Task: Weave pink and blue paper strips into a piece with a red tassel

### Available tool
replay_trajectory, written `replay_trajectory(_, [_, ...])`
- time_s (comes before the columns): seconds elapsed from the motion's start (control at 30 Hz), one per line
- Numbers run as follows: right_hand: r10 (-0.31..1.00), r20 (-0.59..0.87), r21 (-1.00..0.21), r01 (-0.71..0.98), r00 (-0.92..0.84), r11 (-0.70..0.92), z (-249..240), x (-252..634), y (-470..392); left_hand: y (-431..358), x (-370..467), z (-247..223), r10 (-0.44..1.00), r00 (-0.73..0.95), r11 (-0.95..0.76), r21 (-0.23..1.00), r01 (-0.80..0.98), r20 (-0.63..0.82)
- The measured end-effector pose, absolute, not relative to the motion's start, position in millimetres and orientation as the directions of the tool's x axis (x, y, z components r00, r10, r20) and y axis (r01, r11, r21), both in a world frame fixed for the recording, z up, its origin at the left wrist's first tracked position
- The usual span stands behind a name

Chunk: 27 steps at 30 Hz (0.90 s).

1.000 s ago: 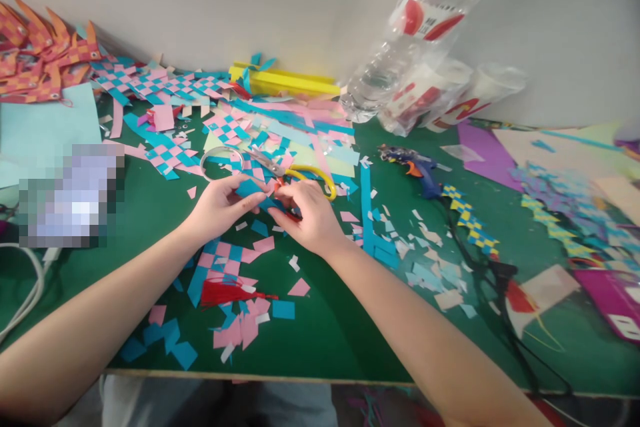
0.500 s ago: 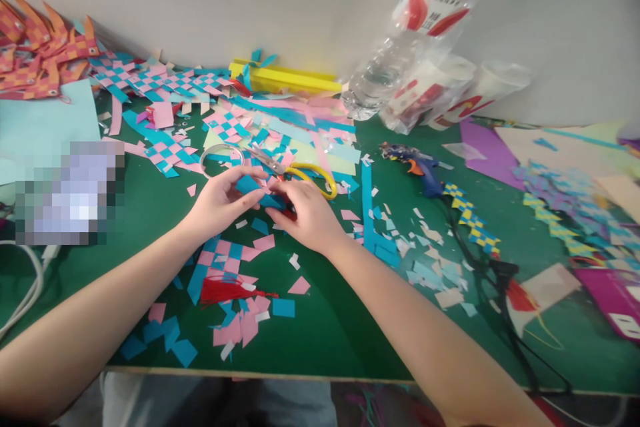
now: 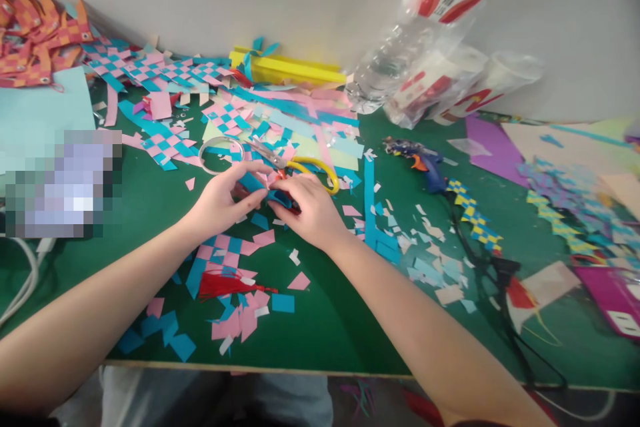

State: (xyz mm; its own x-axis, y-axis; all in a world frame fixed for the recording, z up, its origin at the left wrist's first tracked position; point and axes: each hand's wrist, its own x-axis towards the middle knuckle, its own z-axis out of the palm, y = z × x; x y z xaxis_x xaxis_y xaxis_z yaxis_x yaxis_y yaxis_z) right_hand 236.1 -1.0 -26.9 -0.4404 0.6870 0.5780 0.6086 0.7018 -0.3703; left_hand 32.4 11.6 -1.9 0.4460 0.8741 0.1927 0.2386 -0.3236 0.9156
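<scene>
Between my hands is a small folded blue and pink paper piece [image 3: 252,183], partly covered by my fingers. My left hand [image 3: 225,203] pinches its left side. On its right side, my right hand [image 3: 313,210] closes with thumb and fingers together. Just beyond my fingers lie scissors with yellow handles [image 3: 323,170] and a roll of clear tape [image 3: 203,157]. Nearer to me, below my wrists, a red tassel [image 3: 223,285] rests against a woven pink and blue paper piece [image 3: 220,255].
Paper scraps [image 3: 183,347] litter the green table [image 3: 340,320]. A blue glue gun [image 3: 433,173] with a black cord lies to the right. At the back stand a plastic bottle [image 3: 380,67] and wrapped paper cups [image 3: 500,80]. A phone [image 3: 70,187], blurred out, lies left.
The view has shifted slightly. Both hands stay in the same place, still on the folded paper, with only a small shift of the fingers.
</scene>
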Motion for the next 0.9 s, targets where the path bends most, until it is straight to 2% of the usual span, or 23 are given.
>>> replay_trajectory(0.27, [0.663, 0.660, -0.353, 0.634, -0.353, 0.688, -22, 235, -4, 14, 32, -3, 0.936, 0.289, -0.275, 0.931, 0.241, 0.202])
replay_trajectory(0.47, [0.719, 0.636, -0.419, 0.657, -0.281, 0.627, -20, 235, -4, 16, 31, -5, 0.954, 0.186, -0.277, 0.930, 0.242, 0.236])
replay_trajectory(0.63, [0.767, 0.607, -0.504, 0.644, -0.209, 0.575, -21, 236, -3, 22, 29, -7, 0.956, -0.001, -0.284, 0.928, 0.242, 0.293])
replay_trajectory(0.77, [0.779, 0.600, -0.521, 0.651, -0.182, 0.553, -23, 236, -2, 28, 27, -13, 0.951, -0.107, -0.274, 0.950, 0.149, 0.291])
replay_trajectory(0.9, [0.779, 0.599, -0.522, 0.648, -0.185, 0.555, -25, 236, -1, 31, 23, -18, 0.934, -0.182, -0.281, 0.946, 0.163, 0.308])
